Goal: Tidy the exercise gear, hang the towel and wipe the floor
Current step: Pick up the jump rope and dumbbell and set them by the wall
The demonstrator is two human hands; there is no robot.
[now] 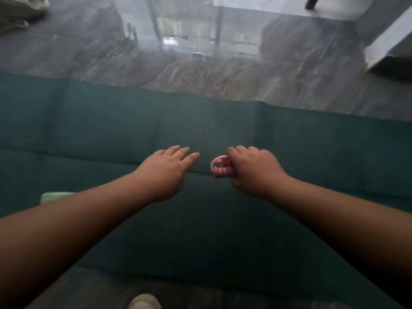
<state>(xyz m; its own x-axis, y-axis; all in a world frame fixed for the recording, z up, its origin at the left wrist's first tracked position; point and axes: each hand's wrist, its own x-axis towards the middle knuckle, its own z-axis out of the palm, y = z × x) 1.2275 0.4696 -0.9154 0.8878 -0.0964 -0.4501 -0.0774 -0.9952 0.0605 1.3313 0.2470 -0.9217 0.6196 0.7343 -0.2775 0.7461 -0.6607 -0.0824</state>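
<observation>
A pale shoe (144, 301) shows nearest. Over the teal mat (200, 230), the left hand (163, 172) reaches with fingers straight and relaxed, holding nothing. Just right of its fingertips, the right hand (254, 172) curls around a pink band (219, 167). Beyond the fingers lies glossy grey floor (200, 63).

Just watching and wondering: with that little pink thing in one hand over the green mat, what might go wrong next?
The right hand pinches only one end of the pink band, so it could slip from the grip onto the green mat. The glossy floor looks slippery, so the mat might slide underfoot. The left hand hovers open, steadying nothing.
</observation>
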